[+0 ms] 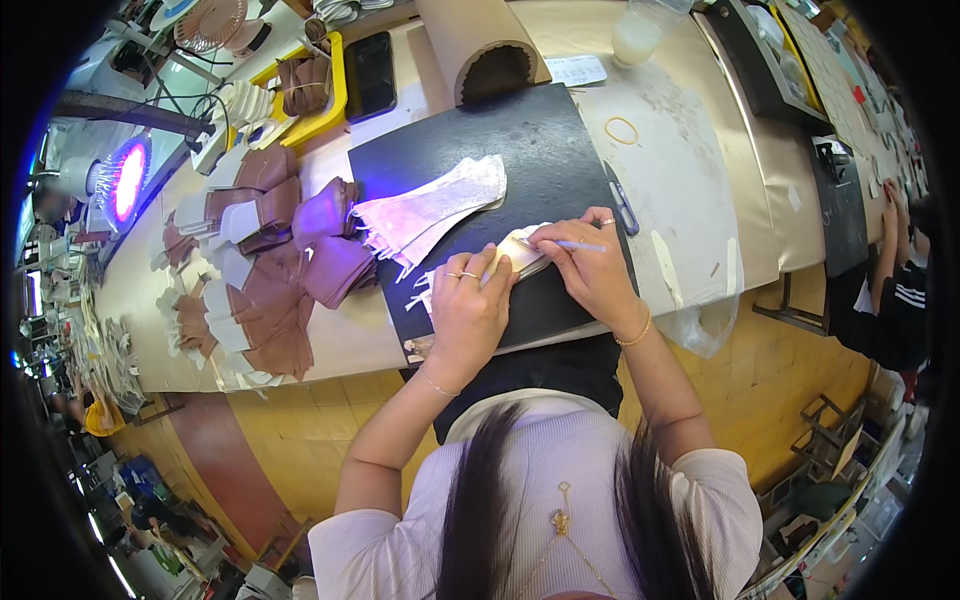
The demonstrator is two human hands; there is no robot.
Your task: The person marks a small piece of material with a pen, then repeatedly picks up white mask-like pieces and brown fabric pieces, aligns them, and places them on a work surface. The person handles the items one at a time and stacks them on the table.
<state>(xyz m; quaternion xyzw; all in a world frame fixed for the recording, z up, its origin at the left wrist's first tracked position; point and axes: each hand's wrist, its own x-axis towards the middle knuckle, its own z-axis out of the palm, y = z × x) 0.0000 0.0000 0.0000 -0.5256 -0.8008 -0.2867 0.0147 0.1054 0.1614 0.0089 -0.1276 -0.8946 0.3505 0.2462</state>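
Near the front edge of a black mat point(480, 130), a cream-coloured cut piece point(515, 250) lies on a small pile of pale pieces. My left hand point(470, 310) grips this piece at its left side, fingers bent and pressed together. A slim pale pen point(580, 246) is held between the fingers of my right hand point(595, 275), with its tip at the piece's surface. Just beyond both hands, a fanned stack of whitish flared pieces point(440, 208) with thin strips at one end rests on the mat.
Left of the mat lie stacks of brown leather-like pieces point(270, 280). A phone point(371, 78), yellow tray point(335, 100) and brown roll point(480, 45) stand behind. Right are a utility knife point(622, 200), rubber band point(621, 130) and plastic cup point(640, 35). A lamp point(128, 178) glows far left.
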